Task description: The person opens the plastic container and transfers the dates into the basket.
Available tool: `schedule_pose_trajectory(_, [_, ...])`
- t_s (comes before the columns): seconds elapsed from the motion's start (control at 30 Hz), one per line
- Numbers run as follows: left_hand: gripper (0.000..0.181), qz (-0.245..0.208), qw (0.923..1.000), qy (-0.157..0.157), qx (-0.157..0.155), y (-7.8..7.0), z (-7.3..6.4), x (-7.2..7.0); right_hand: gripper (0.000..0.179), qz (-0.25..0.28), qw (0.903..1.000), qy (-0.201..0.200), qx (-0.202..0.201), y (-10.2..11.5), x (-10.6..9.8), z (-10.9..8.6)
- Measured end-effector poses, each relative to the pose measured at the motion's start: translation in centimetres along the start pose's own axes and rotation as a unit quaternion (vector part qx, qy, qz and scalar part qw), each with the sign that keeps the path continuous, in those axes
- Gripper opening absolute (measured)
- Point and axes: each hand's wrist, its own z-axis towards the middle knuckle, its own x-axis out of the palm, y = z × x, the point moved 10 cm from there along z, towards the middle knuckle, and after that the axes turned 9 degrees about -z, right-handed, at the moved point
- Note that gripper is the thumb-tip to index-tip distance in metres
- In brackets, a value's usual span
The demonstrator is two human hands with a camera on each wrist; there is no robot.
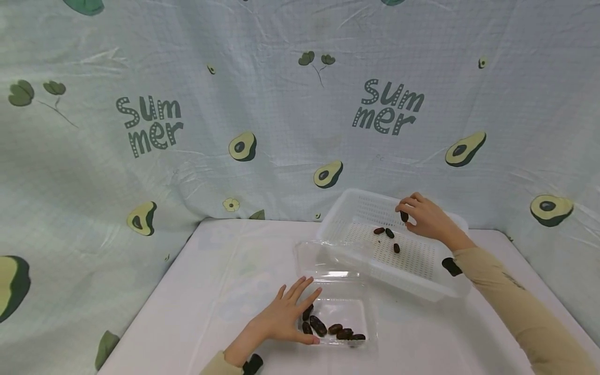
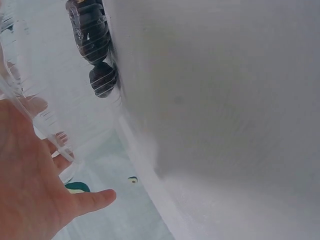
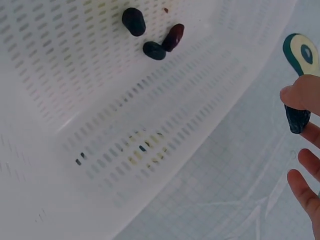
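My right hand [image 1: 428,220] pinches a dark date [image 1: 404,216] between thumb and fingertips, over the back of a white perforated basket [image 1: 453,291]. On the basket's floor lie three more dates, two of them close together [image 3: 154,50] and one apart [image 3: 134,22]. My left hand [image 1: 283,316], fingers spread, rests at the left side of a clear plastic clamshell box [image 1: 370,312]. Several dates [image 1: 318,326] lie along the left and front of that box. In the left wrist view, dates [image 2: 91,32] show through the ribbed plastic, with my thumb sticking out.
The box's clear lid [image 1: 309,259] is folded back, overlapping the basket's near left side. White covering spreads over the table [image 1: 244,271]. Behind it hangs a pale cloth [image 1: 272,104] printed with avocados and lettering, close to the basket's far rim.
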Motion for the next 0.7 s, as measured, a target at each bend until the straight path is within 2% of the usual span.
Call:
schedule_pose_trajectory(0.17, [0.097, 0.001, 1.0, 0.002, -0.002, 0.1, 0.0, 0.0, 0.032, 0.002, 0.9988, 0.036, 0.031, -1.1, 1.8, 0.0])
schedule_pose_trajectory(0.37, [0.096, 0.006, 1.0, 0.001, 0.001, 0.1, 0.0, 0.1, 0.031, 0.0, 0.9963, 0.059, 0.062, -2.1, 3.4, -0.4])
schedule_pose_trajectory(0.7, [0.097, 0.005, 0.9999, 0.007, -0.007, 0.2, 0.0, 0.1, 0.03, -0.019, 0.9866, 0.128, 0.1, -3.1, 5.8, -2.0])
